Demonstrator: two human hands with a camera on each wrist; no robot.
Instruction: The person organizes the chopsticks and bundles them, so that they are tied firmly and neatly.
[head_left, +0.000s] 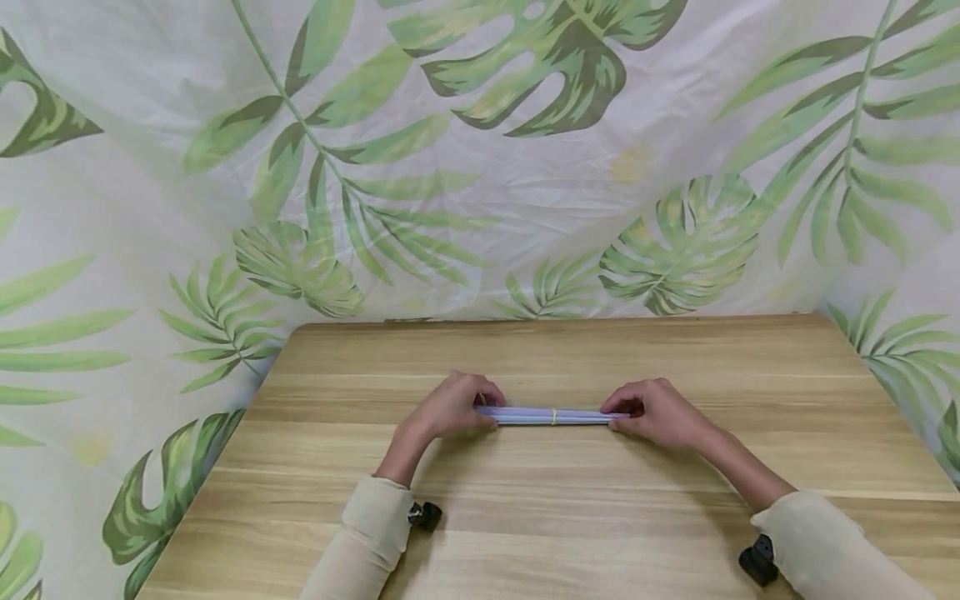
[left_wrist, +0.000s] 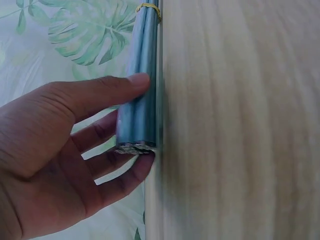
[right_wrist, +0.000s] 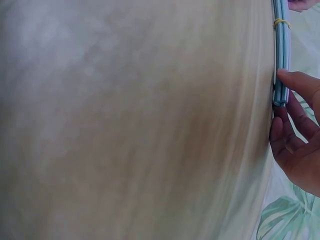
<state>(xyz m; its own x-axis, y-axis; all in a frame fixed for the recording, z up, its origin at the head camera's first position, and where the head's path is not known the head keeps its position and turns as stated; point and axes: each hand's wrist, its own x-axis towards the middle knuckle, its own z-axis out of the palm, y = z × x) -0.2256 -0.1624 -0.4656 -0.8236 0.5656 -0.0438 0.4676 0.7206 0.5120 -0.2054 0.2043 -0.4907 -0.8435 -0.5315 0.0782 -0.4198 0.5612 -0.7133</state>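
Note:
A bundle of pale blue sticks [head_left: 551,415] lies across the middle of the wooden table [head_left: 555,508], tied at its centre by a yellow rubber band [head_left: 554,417]. My left hand [head_left: 457,404] grips the bundle's left end; in the left wrist view its thumb [left_wrist: 107,90] lies over the sticks [left_wrist: 140,100] and the fingers curl under the end. My right hand [head_left: 652,410] pinches the right end, and the right wrist view shows a fingertip [right_wrist: 295,80] against the sticks [right_wrist: 281,55]. The rubber band [right_wrist: 281,21] shows there too.
A leaf-print cloth [head_left: 480,158] hangs behind and around the table. Beige sleeves [head_left: 367,542] cover both forearms, each with a black wrist mount [head_left: 426,515]. The table's back edge [head_left: 562,321] runs just beyond the hands.

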